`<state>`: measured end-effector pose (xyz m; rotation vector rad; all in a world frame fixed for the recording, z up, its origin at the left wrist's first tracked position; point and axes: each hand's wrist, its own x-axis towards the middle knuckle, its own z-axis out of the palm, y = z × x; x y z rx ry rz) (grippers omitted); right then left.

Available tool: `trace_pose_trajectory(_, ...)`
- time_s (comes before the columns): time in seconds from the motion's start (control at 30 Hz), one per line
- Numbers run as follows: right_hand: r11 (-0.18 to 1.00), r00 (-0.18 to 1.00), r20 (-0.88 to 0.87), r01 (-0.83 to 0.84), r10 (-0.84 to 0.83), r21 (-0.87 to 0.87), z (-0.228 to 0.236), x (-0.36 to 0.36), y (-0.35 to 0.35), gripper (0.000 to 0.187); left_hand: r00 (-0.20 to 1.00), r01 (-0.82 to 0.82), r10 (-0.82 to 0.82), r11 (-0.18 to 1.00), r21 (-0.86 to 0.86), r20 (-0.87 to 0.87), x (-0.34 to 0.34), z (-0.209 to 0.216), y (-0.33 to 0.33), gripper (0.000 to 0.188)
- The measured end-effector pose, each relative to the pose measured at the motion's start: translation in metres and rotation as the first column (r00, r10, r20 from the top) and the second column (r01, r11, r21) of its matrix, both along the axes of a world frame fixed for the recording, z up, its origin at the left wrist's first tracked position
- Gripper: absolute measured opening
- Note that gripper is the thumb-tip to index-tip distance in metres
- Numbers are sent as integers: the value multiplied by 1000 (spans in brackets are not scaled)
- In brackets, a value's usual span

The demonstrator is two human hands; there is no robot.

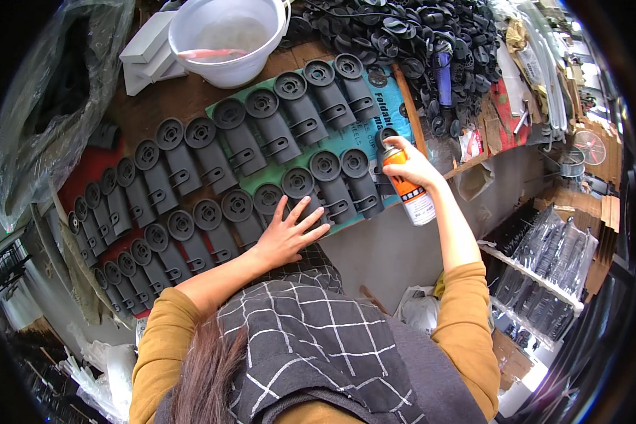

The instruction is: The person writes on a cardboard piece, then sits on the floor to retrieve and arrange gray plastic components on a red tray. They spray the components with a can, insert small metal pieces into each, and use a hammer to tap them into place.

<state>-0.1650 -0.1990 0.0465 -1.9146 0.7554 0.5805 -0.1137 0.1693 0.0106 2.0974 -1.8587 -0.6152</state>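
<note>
Left of the left fingers, dark grey plastic tubes with round heads [215, 166] lie in two rows on the brown wooden desk [143, 106], heads away from the person. Well beyond those fingers, a round white plastic bucket [222, 72] holds a slender pink thing [212, 54]. The left hand [283, 239] rests on the nearer row, fingers spread. The right hand [418, 169] wraps its fingers around an orange-and-white cylindrical spray can [418, 203], its long axis slanting, nozzle end far-left, base near-right.
</note>
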Motion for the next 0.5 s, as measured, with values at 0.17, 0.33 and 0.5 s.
trace_pose_trajectory(0.17,998,948,312,-61,54,14,4,-21,22,65,995,-9,4,999,-49,-102,9,5,3,93)
trace_pose_trajectory(0.33,945,850,526,147,31,-293,130,-17,54,60,933,-259,181,938,-232,-312,19,26,-2,71)
trace_pose_trajectory(0.5,664,169,977,746,-130,-41,193,-24,106,49,823,-481,303,822,-306,-480,29,44,18,53)
